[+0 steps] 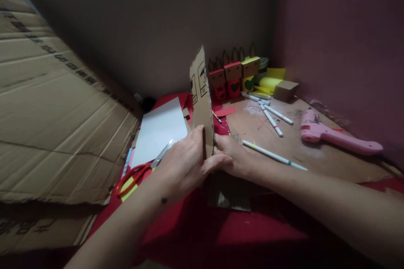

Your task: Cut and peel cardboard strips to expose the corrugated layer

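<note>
A piece of cardboard (pixel 202 109) with printed black marks stands nearly on edge in front of me, its narrow side facing my view. My left hand (pixel 186 159) grips its lower left side, the thumb reaching across the near edge. From the right, my right hand (pixel 233 155) holds the lower part, with its fingertips partly hidden behind the board and the left thumb. Beside my left hand lie red-handled scissors (pixel 139 174), blades over a white sheet of paper (pixel 162 124). A pale marker (pixel 271 154) lies close to my right forearm.
Big corrugated cardboard (pixel 63 105) rises at the left. Red and yellow paper figures with ears (pixel 232 75) stand along the back. Several markers (pixel 271 119) and a pink glue gun (pixel 337 134) rest on a brown board (pixel 331 166) at the right, near the wall.
</note>
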{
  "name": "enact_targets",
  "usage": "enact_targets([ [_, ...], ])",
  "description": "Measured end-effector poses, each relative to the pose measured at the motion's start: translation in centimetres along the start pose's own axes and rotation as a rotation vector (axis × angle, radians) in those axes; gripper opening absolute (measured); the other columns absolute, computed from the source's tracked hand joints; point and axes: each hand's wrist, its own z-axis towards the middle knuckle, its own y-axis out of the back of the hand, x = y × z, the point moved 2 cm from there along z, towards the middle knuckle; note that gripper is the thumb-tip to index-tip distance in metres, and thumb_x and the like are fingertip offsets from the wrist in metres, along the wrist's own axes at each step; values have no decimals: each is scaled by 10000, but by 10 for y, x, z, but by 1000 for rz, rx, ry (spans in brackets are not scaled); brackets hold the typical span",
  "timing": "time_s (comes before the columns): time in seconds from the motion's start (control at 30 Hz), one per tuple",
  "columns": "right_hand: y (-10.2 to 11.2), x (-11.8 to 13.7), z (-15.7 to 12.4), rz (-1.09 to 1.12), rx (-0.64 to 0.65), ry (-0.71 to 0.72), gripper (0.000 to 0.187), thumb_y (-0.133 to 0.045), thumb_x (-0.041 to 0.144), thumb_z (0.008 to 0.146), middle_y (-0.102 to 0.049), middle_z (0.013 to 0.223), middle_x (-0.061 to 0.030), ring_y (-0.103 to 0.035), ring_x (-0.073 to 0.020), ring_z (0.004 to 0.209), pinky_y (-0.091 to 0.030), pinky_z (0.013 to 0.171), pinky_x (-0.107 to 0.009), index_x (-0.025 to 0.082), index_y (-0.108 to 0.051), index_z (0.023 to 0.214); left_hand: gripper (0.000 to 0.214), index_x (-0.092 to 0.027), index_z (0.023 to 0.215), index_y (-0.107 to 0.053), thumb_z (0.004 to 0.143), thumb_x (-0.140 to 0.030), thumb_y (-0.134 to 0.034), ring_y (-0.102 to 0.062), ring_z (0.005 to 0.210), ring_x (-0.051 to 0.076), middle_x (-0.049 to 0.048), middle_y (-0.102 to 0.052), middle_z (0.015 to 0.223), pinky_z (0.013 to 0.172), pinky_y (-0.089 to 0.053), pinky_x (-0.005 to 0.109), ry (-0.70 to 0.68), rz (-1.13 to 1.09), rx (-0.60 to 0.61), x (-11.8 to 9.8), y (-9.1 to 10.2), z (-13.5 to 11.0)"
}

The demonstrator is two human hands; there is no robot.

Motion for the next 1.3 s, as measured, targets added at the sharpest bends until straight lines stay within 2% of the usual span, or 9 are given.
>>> enact_targets([
  [0.17,-4,2,-5,-84,-67,196,331,-440,54,734,-654,877,-66,-602,-202,850,-486,757,-340,149,-549,1032,384,-163,1181,-436,843,-341,-467,-599,900,225,105,-613,1004,773,-477,369,-24,-140,-13,2,-2,-2],
  [0.33,-13,10,-7,-137,-135,353,560,-412,65,730,-581,1122,-127,-549,-226,1050,-444,912,-392,152,-371,1281,535,-74,1280,-336,750,-106,-403,-604,832,215,138,-619,966,720,-490,351,0,-139,-143,-9,-12,-10],
  [0.47,-15,16,-8,-79,-202,317,574,-416,127,798,-570,1170,-93,-517,-210,1120,-435,958,-369,211,-293,1353,594,-62,1352,-217,780,-118,-366,-615,783,221,141,-632,921,695,-500,369,58,-74,-325,-17,-21,-9],
  [0.57,-14,15,-9,-92,-230,315,562,-360,137,843,-579,1174,-91,-517,-206,1133,-458,941,-375,227,-248,1387,532,-75,1330,-270,810,-150,-348,-618,777,217,142,-630,915,686,-506,360,9,-40,-407,-20,-26,-9],
  [0.7,-15,8,-9,-188,-240,393,661,-390,112,820,-413,1366,-151,-380,-248,1270,-377,1014,-448,181,-138,1427,529,-84,1288,-345,761,-118,-372,-608,663,190,100,-635,814,617,-502,320,29,-9,-482,-17,-30,-8],
  [0.77,-16,3,-8,-192,-263,374,664,-395,111,824,-399,1378,-165,-400,-252,1258,-383,1007,-458,167,-130,1430,530,-97,1277,-365,747,-103,-372,-596,612,170,76,-631,777,580,-491,296,37,-12,-517,-13,-32,-6],
  [0.9,-15,0,-9,-200,-267,349,685,-401,81,812,-430,1361,-154,-416,-251,1247,-413,985,-457,180,-126,1432,495,-74,1246,-386,756,-138,-413,-590,583,178,57,-627,715,555,-478,296,84,-63,-447,-7,-29,-1],
  [1.07,-14,5,-10,-265,-249,370,684,-351,-4,770,-375,1394,-177,-345,-248,1293,-358,1031,-471,118,-174,1419,253,-102,981,-510,750,-135,-412,-626,669,225,101,-641,752,599,-481,316,115,-39,-283,-8,-19,6],
  [1.3,-12,4,-7,-177,-232,282,588,-345,36,788,-476,1311,-198,-468,-264,1201,-409,983,-463,72,-304,1373,236,-91,975,-479,773,-105,-359,-639,698,265,147,-648,772,609,-471,343,164,56,-266,-7,-27,9],
])
